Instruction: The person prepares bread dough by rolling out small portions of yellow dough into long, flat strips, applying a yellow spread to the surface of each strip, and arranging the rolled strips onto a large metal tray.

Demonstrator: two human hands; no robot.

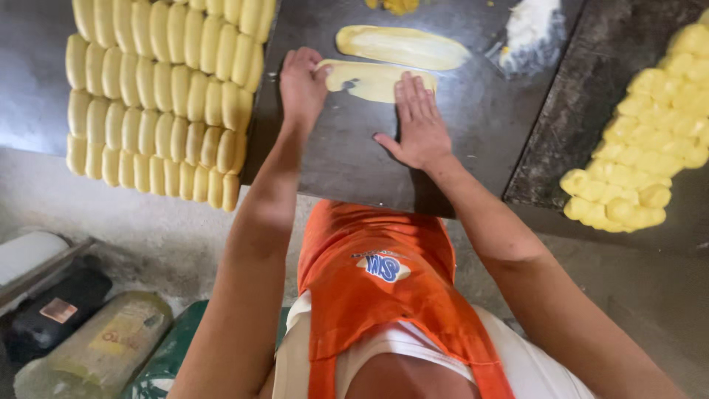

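The right hand (418, 122) covers the near end of the flattened dough strip (369, 78), and the left hand (300, 83) hides its other tip. The top edge cuts off the rows of shaped dough rolls (159, 89) and a yellow scrap (399, 6). The heap of dough pieces (650, 125) runs off the right edge.

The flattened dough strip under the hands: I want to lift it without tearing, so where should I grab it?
Probably by the left end of the dough strip, where the left hand already curls over its edge. It lies flat and thin on the dark board, so slide fingertips under that narrow end from the left, low; the right hand presses its right part flat.
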